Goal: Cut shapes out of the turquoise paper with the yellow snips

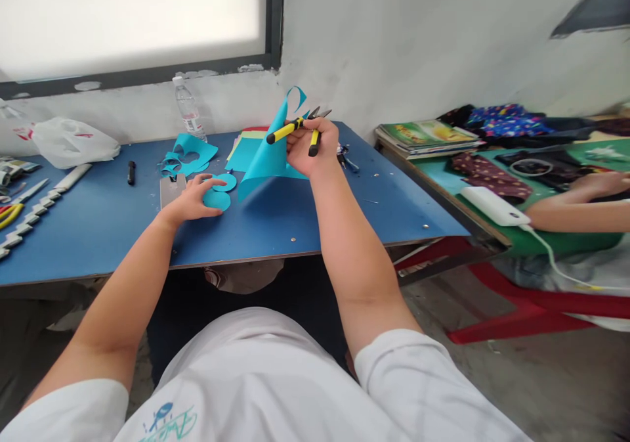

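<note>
My right hand is closed around yellow-and-black-handled pliers, their metal jaws parted and pointing up and to the right. It also grips a blue paper sheet, raised off the table, with a thin curled strip at its top. My left hand lies low over the table with thumb and fingers apart. Beside its fingertips are blue paper circles; whether it touches them I cannot tell. A grey metal plate sits partly beneath that hand. Behind it rest blue paper offcuts with holes cut out.
On the blue table stand a water bottle and a white plastic bag. A black marker, scissors and a jagged white strip lie left. A co-worker's arm rests at the right-hand table, near a white power bank.
</note>
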The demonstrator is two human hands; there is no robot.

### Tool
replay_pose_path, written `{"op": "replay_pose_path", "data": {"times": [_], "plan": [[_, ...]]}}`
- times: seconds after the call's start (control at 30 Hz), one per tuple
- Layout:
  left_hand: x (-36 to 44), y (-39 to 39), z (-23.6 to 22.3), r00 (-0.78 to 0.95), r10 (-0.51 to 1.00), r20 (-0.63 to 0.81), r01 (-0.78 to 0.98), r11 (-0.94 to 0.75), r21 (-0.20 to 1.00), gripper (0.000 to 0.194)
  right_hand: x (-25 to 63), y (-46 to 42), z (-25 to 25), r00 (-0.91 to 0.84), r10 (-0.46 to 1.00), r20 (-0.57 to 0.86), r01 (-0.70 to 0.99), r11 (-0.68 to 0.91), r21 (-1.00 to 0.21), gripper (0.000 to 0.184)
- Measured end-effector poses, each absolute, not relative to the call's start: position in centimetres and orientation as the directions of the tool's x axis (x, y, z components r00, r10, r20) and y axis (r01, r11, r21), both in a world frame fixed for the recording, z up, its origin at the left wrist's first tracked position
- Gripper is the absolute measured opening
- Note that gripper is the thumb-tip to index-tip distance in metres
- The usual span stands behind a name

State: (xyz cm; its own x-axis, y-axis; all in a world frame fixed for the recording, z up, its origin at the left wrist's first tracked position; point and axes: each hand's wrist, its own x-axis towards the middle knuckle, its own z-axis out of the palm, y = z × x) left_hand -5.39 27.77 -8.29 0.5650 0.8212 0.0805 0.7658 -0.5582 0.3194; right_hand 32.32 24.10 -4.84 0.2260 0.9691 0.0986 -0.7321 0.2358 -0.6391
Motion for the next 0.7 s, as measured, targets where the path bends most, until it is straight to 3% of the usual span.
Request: {"op": "replay_pose_path", "data": {"times": [0.1, 0.33, 0.7], "plan": [[-5.5, 27.7, -7.8, 0.589, 0.806, 0.062, 0.753, -0.575, 0.321, 0.093, 32.1, 24.2, -5.0, 0.209, 0.972, 0.108, -0.722, 0.228, -0.654, 0.032], [-5.5, 28.3, -8.1, 0.492, 0.858, 0.146, 0.817, -0.513, 0.262, 0.059, 32.0, 24.2, -4.9, 0.172, 0.975, 0.140, -0.668, 0.220, -0.710, 0.029], [-0.8, 28.0, -10.0, 0.493, 0.859, 0.140, 0.825, -0.513, 0.238, 0.058, 31.9, 23.8, -4.5, 0.149, 0.981, 0.123, -0.623, 0.190, -0.759, 0.031]]}}
